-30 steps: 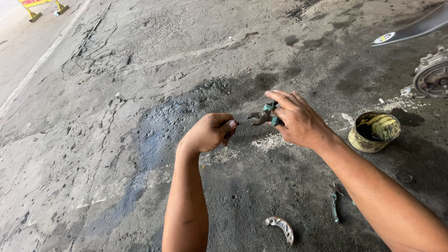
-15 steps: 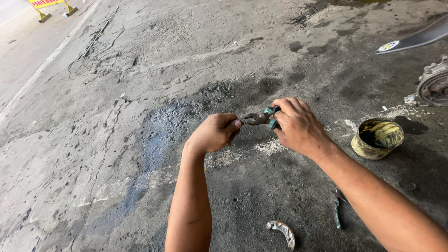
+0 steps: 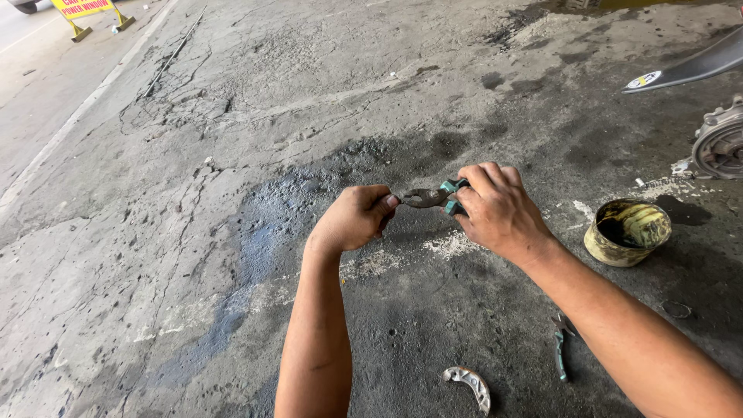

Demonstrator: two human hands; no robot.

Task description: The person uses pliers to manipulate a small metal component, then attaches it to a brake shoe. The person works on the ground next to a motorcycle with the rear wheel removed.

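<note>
Green-handled pliers point(image 3: 433, 197) gripped in closed right hand point(image 3: 499, 210), their nose met by clenched left hand point(image 3: 354, 219), its contents hidden, over concrete floor point(image 3: 232, 155), tin can point(image 3: 627, 231) near right edge.

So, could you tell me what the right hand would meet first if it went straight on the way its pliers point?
Most likely the left hand: the pliers in the right hand point left, their tip at its closed fingers, apparently touching, though depth is unclear.
</note>
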